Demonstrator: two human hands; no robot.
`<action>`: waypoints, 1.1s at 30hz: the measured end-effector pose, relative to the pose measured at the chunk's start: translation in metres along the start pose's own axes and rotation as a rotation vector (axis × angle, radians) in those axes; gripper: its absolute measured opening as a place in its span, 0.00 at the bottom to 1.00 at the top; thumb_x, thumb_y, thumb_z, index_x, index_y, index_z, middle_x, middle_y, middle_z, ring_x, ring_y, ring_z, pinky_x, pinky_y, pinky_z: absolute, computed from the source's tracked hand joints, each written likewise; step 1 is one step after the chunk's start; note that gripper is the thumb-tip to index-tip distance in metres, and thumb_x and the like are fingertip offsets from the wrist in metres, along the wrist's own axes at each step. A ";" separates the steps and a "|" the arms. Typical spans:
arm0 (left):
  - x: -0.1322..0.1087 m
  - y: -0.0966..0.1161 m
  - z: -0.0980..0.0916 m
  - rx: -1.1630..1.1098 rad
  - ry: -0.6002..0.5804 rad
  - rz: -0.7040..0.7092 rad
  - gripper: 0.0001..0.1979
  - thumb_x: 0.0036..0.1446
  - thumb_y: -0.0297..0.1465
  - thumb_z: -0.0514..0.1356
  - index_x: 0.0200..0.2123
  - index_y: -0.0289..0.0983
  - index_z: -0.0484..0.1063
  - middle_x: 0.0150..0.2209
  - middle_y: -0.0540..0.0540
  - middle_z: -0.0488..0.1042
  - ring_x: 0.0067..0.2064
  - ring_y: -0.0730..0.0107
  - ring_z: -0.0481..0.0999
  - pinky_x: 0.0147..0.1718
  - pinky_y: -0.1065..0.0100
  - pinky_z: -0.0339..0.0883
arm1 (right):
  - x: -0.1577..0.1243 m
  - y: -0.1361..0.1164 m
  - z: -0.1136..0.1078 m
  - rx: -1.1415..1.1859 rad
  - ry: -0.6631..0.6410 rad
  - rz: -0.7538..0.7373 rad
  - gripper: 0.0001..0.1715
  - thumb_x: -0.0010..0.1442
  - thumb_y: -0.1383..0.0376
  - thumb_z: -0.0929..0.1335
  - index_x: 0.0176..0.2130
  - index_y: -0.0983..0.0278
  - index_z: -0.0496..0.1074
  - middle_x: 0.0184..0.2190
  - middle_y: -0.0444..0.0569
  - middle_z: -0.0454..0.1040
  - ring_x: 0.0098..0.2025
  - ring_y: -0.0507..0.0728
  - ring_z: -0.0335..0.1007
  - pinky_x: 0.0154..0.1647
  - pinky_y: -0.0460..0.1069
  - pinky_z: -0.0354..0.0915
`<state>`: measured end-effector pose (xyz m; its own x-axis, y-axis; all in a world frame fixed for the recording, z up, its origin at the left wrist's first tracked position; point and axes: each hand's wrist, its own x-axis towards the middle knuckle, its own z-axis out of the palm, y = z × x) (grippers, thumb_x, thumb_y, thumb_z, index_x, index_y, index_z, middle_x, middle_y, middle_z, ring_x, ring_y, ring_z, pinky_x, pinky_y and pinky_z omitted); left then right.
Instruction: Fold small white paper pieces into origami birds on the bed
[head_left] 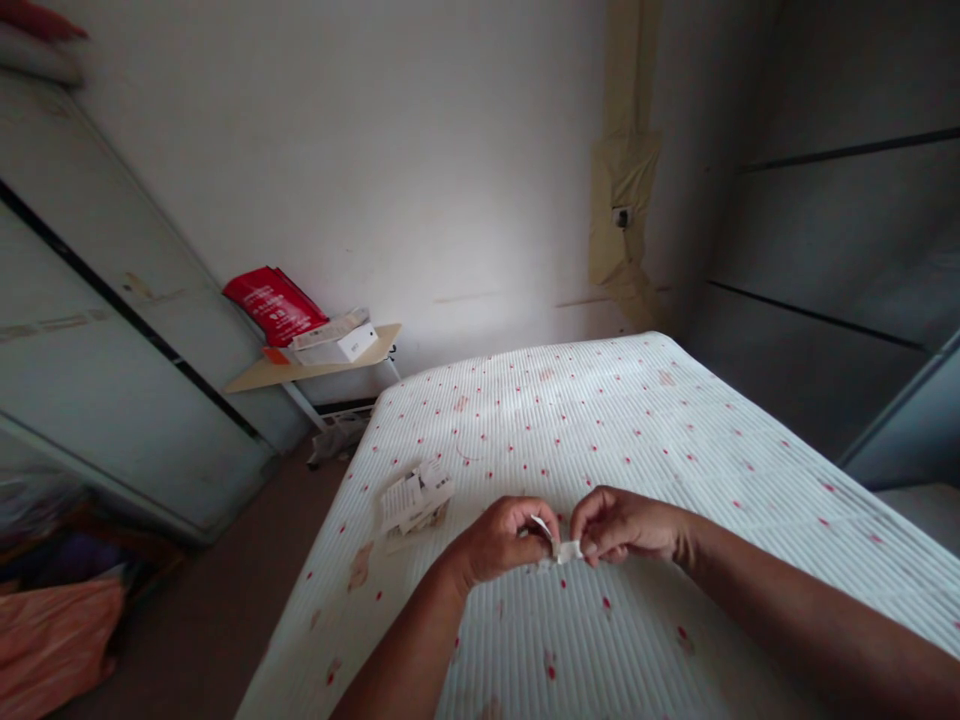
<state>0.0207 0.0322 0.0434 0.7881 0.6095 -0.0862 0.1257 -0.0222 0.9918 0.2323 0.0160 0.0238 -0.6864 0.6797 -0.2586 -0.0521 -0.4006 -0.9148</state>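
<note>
Left hand (501,540) and right hand (622,525) pinching one small paper scrap (561,545) mid-mattress (675,440); open bedding all around; scrap's details unclear.

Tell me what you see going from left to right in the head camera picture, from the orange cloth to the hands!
Orange cloth → red packet → white box → folded leaflet → left hand → small white paper pinched between both hands → right hand.

Both forearms are bare to the frame's edge, sleeveless, and the left hand (501,541) and right hand (624,524) wear no gloves, rings or watch.
</note>
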 end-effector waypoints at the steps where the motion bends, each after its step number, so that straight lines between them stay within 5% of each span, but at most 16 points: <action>1: 0.000 -0.001 0.001 -0.042 0.007 -0.003 0.07 0.47 0.30 0.61 0.28 0.32 0.69 0.23 0.50 0.67 0.24 0.79 0.62 0.25 0.75 0.55 | 0.000 0.002 0.002 0.034 0.016 -0.027 0.07 0.42 0.69 0.72 0.28 0.69 0.75 0.17 0.43 0.73 0.13 0.43 0.54 0.14 0.40 0.46; 11: 0.003 -0.001 0.005 -0.212 0.079 0.013 0.07 0.43 0.29 0.61 0.27 0.32 0.68 0.21 0.51 0.66 0.22 0.79 0.60 0.22 0.75 0.53 | 0.007 0.012 0.007 0.202 0.061 -0.170 0.06 0.43 0.68 0.72 0.28 0.67 0.75 0.19 0.45 0.75 0.13 0.43 0.52 0.14 0.41 0.43; 19: 0.004 0.002 0.003 -0.144 0.051 -0.025 0.08 0.44 0.31 0.62 0.28 0.32 0.68 0.22 0.50 0.67 0.23 0.78 0.62 0.24 0.74 0.53 | 0.004 0.005 0.000 0.121 -0.082 -0.114 0.11 0.46 0.67 0.66 0.28 0.73 0.75 0.18 0.47 0.73 0.12 0.43 0.48 0.13 0.42 0.41; 33: 0.008 0.000 0.009 -0.292 0.109 0.038 0.09 0.42 0.31 0.63 0.26 0.32 0.69 0.20 0.51 0.65 0.21 0.79 0.59 0.22 0.74 0.51 | 0.006 0.008 0.008 0.188 0.061 -0.176 0.09 0.41 0.66 0.74 0.27 0.67 0.76 0.17 0.45 0.75 0.11 0.42 0.49 0.12 0.40 0.41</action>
<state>0.0329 0.0301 0.0422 0.7175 0.6944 -0.0538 -0.0932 0.1723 0.9806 0.2222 0.0115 0.0173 -0.6102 0.7825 -0.1239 -0.3049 -0.3762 -0.8749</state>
